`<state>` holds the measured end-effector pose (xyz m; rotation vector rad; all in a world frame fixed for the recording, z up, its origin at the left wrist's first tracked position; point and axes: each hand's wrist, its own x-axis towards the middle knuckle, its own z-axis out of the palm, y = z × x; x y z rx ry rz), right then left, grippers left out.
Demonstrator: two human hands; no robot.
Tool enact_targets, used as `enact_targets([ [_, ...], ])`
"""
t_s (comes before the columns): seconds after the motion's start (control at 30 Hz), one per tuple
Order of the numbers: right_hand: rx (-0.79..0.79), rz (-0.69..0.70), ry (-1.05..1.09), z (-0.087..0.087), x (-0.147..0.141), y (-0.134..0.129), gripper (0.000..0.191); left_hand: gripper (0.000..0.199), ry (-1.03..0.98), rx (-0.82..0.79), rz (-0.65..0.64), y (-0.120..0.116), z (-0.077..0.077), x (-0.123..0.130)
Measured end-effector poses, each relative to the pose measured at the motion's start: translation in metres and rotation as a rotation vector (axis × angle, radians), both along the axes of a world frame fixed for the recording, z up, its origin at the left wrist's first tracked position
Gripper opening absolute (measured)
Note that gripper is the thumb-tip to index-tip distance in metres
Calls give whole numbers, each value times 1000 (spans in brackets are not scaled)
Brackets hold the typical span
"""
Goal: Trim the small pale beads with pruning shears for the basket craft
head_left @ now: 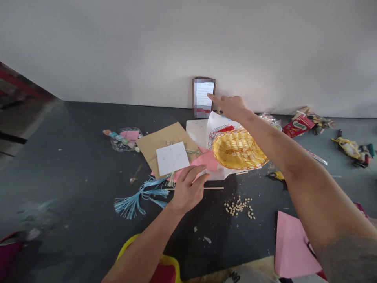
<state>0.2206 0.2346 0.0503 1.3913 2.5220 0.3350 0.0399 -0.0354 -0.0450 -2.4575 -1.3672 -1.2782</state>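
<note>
With its index finger stretched out, my right hand (233, 107) reaches to the lit screen of a phone (204, 97) propped upright against the wall; the fingertip appears to touch it, and nothing is held. My left hand (189, 190) is over a thin wooden stick (214, 188) at the near edge of some papers. Its fingers are bent but apart, with no object between them. Just beyond lie a small white card (172, 158), a brown envelope (160, 137) and pink paper (208, 160). Blue tassels (134, 199) spread to its left.
A golden woven basket (238, 150) sits on papers under my right forearm. Small pale beads (238, 206) are scattered nearer. A red packet (298, 125) lies at the right, a plastic bag (125, 144) at the left, and a pink sheet (291, 245) at the near right edge.
</note>
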Motion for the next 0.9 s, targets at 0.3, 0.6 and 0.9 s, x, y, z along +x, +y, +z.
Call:
enact_targets([
  [0.3,43,0,51,6,3,8,80,31,19,-5,20,1,-1,-1],
  [0.6,5,25,-38,-4,0,-1,78,30,-1,14,8,3,1,1],
  [0.9,16,42,-43,-1,0,-4,84,29,-5,32,5,4,3,2],
])
